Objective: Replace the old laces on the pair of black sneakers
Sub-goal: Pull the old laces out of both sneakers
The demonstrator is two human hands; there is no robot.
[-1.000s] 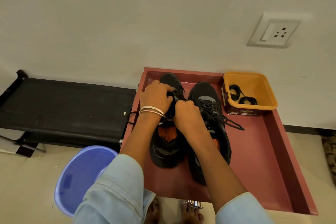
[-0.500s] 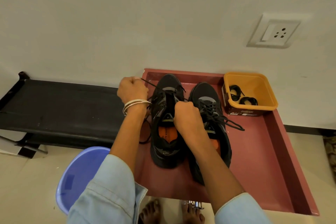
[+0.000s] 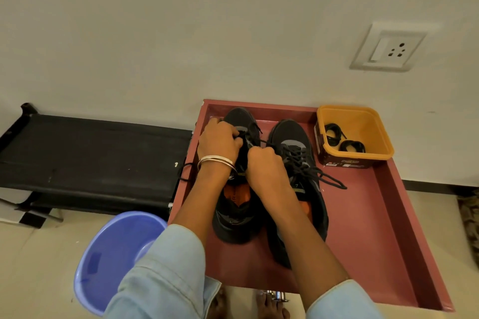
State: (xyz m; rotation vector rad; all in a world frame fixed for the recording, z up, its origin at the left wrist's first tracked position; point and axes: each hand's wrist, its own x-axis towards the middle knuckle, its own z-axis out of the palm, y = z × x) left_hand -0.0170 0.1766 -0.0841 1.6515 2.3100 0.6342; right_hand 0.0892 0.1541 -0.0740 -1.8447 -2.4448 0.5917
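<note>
Head view, itemised. Left sneaker (image 3: 239, 212): black, orange insole, on the red counter (image 3: 368, 228), toe toward the wall; its lace (image 3: 255, 128) is loosened near the toe, and a loop of it hangs over the counter's left edge. Left hand (image 3: 219, 140): bangles (image 3: 216, 160) at the wrist, fingers curled tight on the lace at the upper eyelets. Right hand (image 3: 264, 163): fisted, pinching the lace over the tongue. Right sneaker (image 3: 295, 142): just beside the first, laced, bow ends trailing right. Yellow tub (image 3: 363, 122): at the counter's far right corner, near the right sneaker, holding two coiled black laces (image 3: 344, 141). Blue basin (image 3: 114, 259): on the floor, left of the counter. Black bench (image 3: 90, 155): against the wall, left. Wall socket (image 3: 388, 46): above the tub.
</note>
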